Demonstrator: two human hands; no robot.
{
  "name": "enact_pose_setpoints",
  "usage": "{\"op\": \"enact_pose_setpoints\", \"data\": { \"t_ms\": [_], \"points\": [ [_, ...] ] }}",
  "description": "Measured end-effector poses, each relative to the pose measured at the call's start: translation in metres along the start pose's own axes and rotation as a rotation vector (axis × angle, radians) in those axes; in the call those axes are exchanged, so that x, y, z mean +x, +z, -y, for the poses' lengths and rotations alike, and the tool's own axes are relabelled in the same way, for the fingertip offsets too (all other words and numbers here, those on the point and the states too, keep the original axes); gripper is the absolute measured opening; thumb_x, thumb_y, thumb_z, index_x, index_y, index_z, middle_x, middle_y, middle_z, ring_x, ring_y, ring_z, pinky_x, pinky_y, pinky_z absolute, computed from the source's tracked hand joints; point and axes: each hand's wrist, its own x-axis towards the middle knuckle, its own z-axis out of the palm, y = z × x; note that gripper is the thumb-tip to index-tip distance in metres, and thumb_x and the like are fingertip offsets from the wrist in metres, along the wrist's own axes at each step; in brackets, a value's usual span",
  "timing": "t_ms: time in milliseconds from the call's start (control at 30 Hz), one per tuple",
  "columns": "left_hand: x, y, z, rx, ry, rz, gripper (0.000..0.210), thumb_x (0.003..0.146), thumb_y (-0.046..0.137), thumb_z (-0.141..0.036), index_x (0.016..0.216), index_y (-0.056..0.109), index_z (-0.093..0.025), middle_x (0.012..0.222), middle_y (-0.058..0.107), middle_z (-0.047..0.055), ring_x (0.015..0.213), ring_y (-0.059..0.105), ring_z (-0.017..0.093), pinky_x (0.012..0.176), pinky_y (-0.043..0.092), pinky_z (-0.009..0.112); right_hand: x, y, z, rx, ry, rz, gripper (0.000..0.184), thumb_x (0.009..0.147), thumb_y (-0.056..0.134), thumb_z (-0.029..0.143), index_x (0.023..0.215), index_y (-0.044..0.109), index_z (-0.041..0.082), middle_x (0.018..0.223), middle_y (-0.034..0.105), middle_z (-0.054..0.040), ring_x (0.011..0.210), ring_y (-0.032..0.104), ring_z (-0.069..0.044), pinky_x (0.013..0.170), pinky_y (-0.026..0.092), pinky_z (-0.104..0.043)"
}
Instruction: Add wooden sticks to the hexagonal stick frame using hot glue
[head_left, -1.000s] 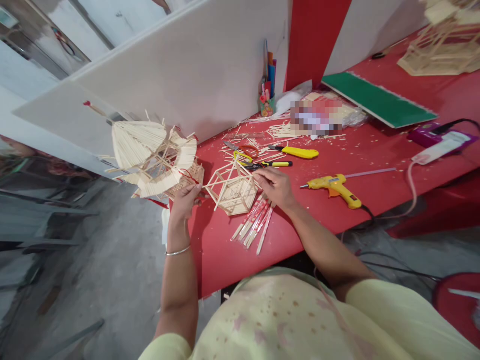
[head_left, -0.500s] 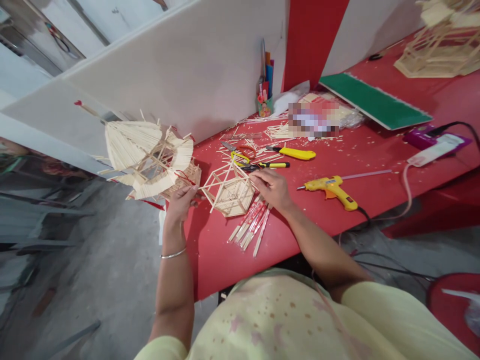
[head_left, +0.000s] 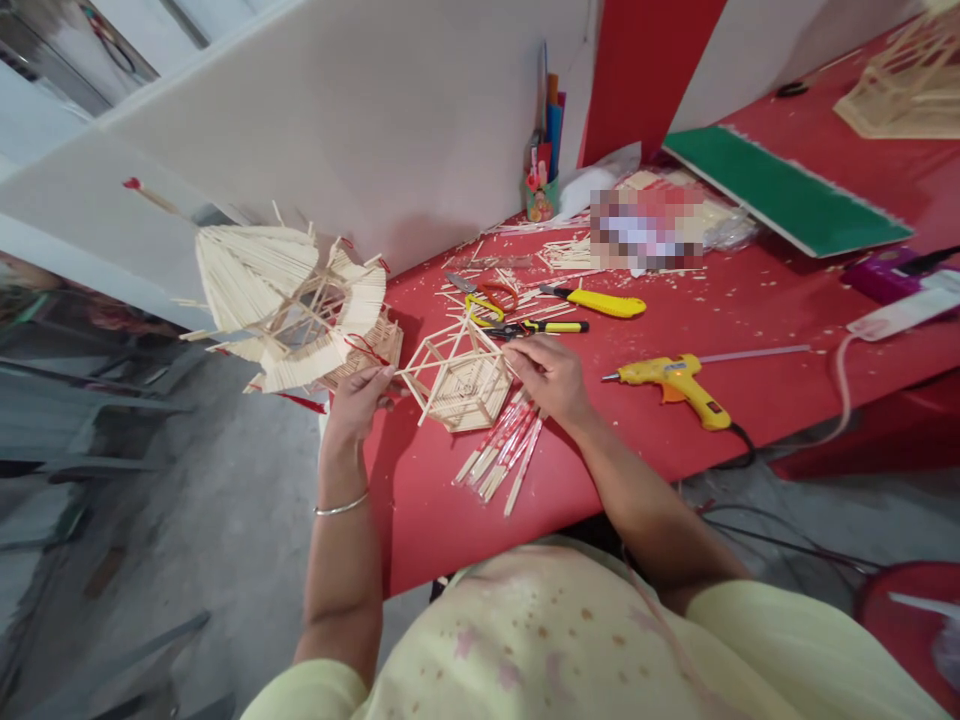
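Observation:
Between my hands is a six-sided stick frame (head_left: 472,388) of pale wooden sticks, with a ringed base like a spider's web. My left hand (head_left: 361,395) pinches a stick end at its left corner. On the opposite side, my right hand (head_left: 551,375) pinches the frame's right corner. Wrapped chopsticks (head_left: 499,450) in red-and-clear sleeves lie just below the frame on the red table (head_left: 442,540). Beyond my left hand stands a larger stick model (head_left: 292,310) with a fanned roof and red cords.
A yellow glue gun (head_left: 675,382) lies right of my right arm. Behind the frame are a yellow utility knife (head_left: 607,302), scissors (head_left: 487,300), pliers (head_left: 544,327) and loose sticks. Farther back are a pen cup (head_left: 541,197), a green board (head_left: 787,190) and a purple power strip (head_left: 885,278).
The view has shifted slightly, so the tools on the right sit farther right. Both hands keep the same hold on the stick frame, which has hardly moved.

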Motion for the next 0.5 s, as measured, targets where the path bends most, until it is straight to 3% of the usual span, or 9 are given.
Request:
{"op": "enact_pose_setpoints", "data": {
  "t_ms": [500],
  "points": [
    [0.0004,-0.0011,0.003,-0.061,-0.002,-0.006,0.032,0.073,0.085,-0.046,0.082,0.076,-0.017,0.074,0.075,0.007,0.063,0.07,0.017,0.048,0.048,0.021,-0.0007,0.0002,0.0004,-0.033,-0.002,0.028,0.024,0.104,0.059,0.043,0.106,0.078,0.029,0.095,0.076,-0.0036,0.085,0.068,-0.02,0.081,0.055,-0.035]
  ]
}}
